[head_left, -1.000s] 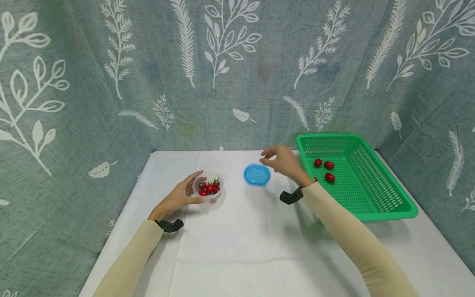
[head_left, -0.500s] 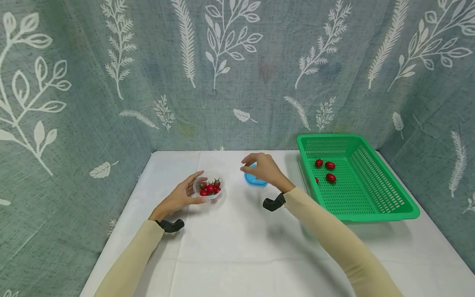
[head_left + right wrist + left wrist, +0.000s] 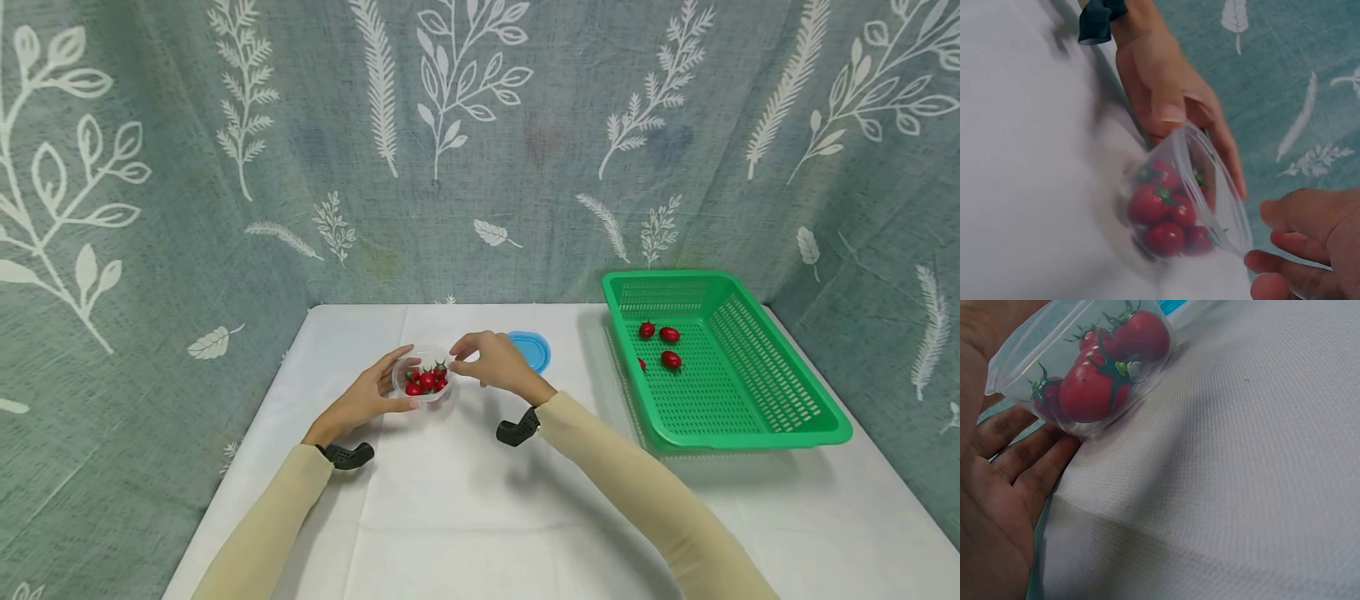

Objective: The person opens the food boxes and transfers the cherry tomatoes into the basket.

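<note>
Head view: bright, even, diffuse light from above; soft faint shadows under both forearms and beside the green basket on the white tablecloth. No glare. Mild wide-angle bending at the frame edges. Left wrist view: dimmer, close cloth weave sharp, the clear container slightly soft. Right wrist view: motion blur smears the cloth at left; near fingers out of focus.

Layout: container left of centre on table, basket right.
Cherry tomatoes in container, left hand on its left, right hand at its right rim; lid behind right hand; basket holds tomatoes.
</note>
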Demonstrator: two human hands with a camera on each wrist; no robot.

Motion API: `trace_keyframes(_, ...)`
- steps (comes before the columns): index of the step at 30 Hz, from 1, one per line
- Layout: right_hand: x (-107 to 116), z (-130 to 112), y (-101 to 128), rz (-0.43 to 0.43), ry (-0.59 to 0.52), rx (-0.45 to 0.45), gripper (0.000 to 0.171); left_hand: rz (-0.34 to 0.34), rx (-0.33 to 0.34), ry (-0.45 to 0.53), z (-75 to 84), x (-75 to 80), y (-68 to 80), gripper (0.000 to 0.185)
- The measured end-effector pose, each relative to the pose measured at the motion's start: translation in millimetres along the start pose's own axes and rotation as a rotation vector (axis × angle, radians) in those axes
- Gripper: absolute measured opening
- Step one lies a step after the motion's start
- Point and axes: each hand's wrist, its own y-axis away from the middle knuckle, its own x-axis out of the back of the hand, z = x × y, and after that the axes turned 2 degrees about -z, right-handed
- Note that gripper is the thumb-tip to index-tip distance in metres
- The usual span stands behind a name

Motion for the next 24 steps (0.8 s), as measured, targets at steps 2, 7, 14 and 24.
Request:
trace_keyframes(2, -6, -2, -2, -0.002, 0.001, 0.003, 0.030, -0.001, -0.002, -0.003, 0.1, 0.2, -0.2, 0.106)
trace_keyframes(7, -17, -6, -5, -0.009, 0.001, 0.022, 0.026, -0.008, -0.008, -0.008, 1.2, 0.7, 0.8, 0.103)
trace_keyframes(14, -33, -10, -10, -0.034, 0.040, -0.003, 0.028, -0.023, -0.023, 0.009, 3.2, 1.4, 0.6, 0.102)
trace_keyframes(24, -47, -18, -15, -0.058, 0.084, -0.055, 0.034, -0.014, -0.013, 0.003, 1.6, 0.8, 3.2, 0.102)
